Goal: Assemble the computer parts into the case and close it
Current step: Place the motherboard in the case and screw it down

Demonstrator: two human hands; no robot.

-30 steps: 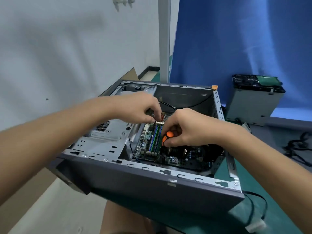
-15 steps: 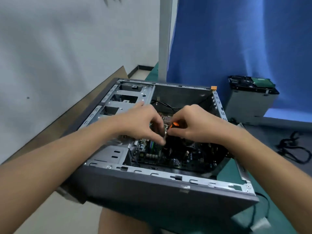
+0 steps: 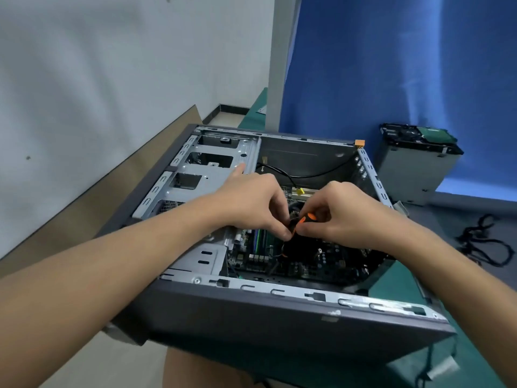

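Computer case [image 3: 279, 317]: open side up on tabletop [image 3: 397, 281], motherboard [image 3: 321, 261] exposed.
Screwdriver [image 3: 306, 219]: orange-black handle between the hands, above a black cooler [image 3: 302, 247]; long axis apparently near upright, tip hidden.
Right hand [image 3: 344, 217]: curled round handle from 3 o'clock.
Left hand [image 3: 251, 203]: pinching handle's black part from 9 o'clock.
Nearer hand: neither; both touching.

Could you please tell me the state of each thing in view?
computer case: open, side panel off.
screwdriver: held over the motherboard by both hands.
left hand: pinches the screwdriver.
right hand: pinches the screwdriver.
drive cage: outside the computer case, on the table.
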